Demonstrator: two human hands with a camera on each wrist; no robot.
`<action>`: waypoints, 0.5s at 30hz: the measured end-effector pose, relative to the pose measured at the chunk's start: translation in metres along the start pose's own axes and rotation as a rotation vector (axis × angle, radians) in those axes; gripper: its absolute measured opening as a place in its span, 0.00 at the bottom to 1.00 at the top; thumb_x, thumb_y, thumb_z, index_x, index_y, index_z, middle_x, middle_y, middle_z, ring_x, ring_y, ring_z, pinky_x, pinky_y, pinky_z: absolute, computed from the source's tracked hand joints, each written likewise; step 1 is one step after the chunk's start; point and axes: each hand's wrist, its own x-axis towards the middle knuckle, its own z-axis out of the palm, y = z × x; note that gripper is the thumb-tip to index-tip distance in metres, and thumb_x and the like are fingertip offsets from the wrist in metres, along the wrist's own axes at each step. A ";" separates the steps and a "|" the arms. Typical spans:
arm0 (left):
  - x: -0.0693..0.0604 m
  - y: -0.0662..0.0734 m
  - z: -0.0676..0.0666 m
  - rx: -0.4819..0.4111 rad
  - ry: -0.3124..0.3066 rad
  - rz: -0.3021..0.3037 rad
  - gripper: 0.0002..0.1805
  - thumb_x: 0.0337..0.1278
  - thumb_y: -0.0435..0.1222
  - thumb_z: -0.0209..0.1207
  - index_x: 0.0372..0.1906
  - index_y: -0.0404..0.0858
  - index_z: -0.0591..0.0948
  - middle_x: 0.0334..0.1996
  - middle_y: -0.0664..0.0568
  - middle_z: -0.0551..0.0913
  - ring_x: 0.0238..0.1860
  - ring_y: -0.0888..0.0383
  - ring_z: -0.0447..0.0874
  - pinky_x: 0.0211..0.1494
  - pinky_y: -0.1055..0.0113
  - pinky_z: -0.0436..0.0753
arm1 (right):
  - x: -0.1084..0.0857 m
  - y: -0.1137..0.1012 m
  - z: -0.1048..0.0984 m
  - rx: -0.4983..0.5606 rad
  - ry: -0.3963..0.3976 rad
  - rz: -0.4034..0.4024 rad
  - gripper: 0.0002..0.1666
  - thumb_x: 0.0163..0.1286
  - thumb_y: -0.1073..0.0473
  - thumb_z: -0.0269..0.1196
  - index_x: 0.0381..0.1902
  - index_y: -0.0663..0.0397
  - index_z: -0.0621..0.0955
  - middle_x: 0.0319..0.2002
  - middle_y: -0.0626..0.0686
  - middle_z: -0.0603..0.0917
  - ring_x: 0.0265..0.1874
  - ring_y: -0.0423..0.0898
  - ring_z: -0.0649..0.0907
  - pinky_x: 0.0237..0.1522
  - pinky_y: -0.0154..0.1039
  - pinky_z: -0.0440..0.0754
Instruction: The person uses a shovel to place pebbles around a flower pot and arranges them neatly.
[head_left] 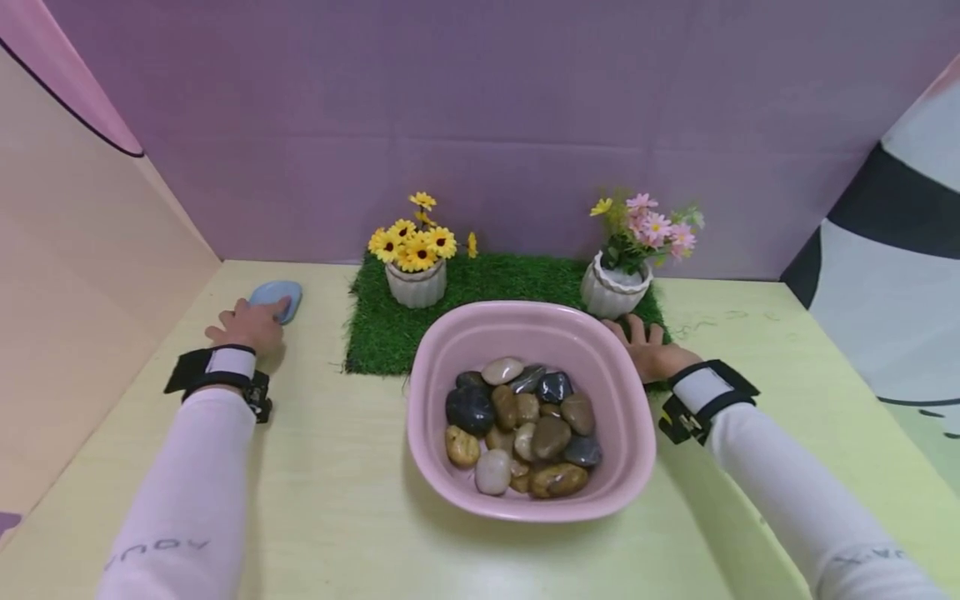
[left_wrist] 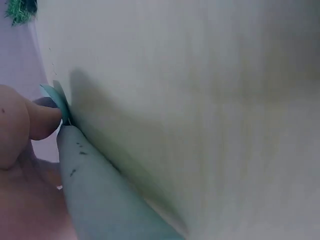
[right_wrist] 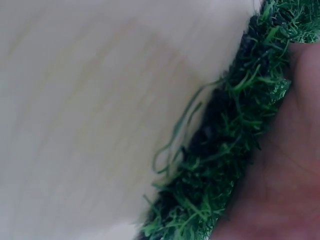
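A flat, rounded light-blue thing (head_left: 276,292) is at the far left of the tabletop; its kind cannot be told. My left hand (head_left: 253,327) pinches it at the edge. Close up in the left wrist view, the pale blue-green piece (left_wrist: 107,182) slants over the table beside my fingers, with small dark marks on it. My right hand (head_left: 657,357) rests over the green grass mat (head_left: 491,283), fingers spread just below a white pot of pink flowers (head_left: 617,287). To its left is a pink basin (head_left: 641,454) holding several smooth stones (head_left: 550,437).
A white pot with yellow flowers (head_left: 416,283) stands on the mat's left part. Purple fabric (head_left: 480,125) hangs behind the pale wooden table (head_left: 330,483). A few loose green strands (head_left: 738,314) lie right of the mat.
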 end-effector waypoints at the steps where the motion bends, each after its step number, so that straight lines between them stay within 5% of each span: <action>1: 0.000 0.000 0.000 0.002 0.006 -0.003 0.32 0.70 0.34 0.33 0.77 0.40 0.49 0.65 0.12 0.45 0.64 0.16 0.47 0.62 0.23 0.52 | 0.000 0.000 0.000 -0.003 0.000 -0.003 0.28 0.70 0.24 0.43 0.58 0.18 0.78 0.55 0.44 0.85 0.68 0.41 0.74 0.71 0.45 0.69; 8: 0.006 -0.001 0.001 -0.054 0.106 0.004 0.31 0.69 0.34 0.38 0.75 0.36 0.54 0.62 0.10 0.48 0.62 0.17 0.48 0.59 0.25 0.58 | 0.000 0.001 0.000 -0.004 0.008 -0.036 0.26 0.70 0.25 0.44 0.57 0.17 0.78 0.54 0.44 0.86 0.68 0.41 0.75 0.71 0.45 0.69; 15: 0.011 0.003 0.002 -0.179 0.130 -0.073 0.43 0.62 0.31 0.43 0.75 0.27 0.34 0.64 0.10 0.43 0.65 0.18 0.45 0.66 0.28 0.57 | 0.000 0.003 0.000 -0.018 -0.023 -0.072 0.24 0.70 0.25 0.44 0.59 0.13 0.76 0.58 0.40 0.83 0.70 0.39 0.71 0.74 0.45 0.65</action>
